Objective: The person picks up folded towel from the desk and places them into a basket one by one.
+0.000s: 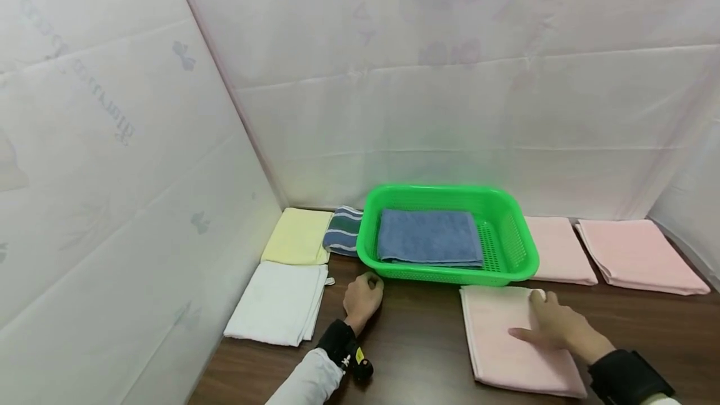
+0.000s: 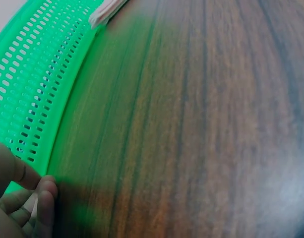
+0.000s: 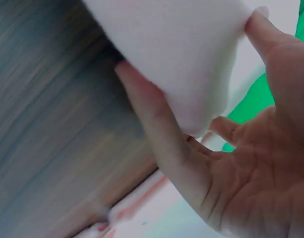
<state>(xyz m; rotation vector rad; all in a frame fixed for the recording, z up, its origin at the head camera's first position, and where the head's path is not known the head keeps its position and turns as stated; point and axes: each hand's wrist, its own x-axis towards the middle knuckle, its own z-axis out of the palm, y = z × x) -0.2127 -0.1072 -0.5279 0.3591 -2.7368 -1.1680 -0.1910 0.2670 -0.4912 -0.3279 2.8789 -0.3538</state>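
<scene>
A folded pink towel (image 1: 506, 342) lies flat in front of the green basket (image 1: 444, 275). My right hand (image 1: 559, 327) touches its upper right part, with thumb and fingers spread apart. In the right wrist view, the fairly straight fingers (image 3: 154, 116) reach along the edge of the pale towel (image 3: 166, 49). My left hand (image 1: 362, 297) rests on the table by the basket's front left corner. Its fingers are loosely curled; I see nothing held. Thumb and fingertips (image 2: 45, 191) come together beside the basket wall (image 2: 30, 99). A folded blue towel (image 1: 430, 239) lies inside the basket.
Left of the basket are a folded white towel (image 1: 278, 302), a yellow towel (image 1: 298, 236) and a striped towel (image 1: 343, 230). To its right lie two more folded pink towels, one nearer (image 1: 559, 249) and one farther right (image 1: 641, 255). Sheeted walls (image 1: 450, 111) enclose the brown table (image 1: 416, 342).
</scene>
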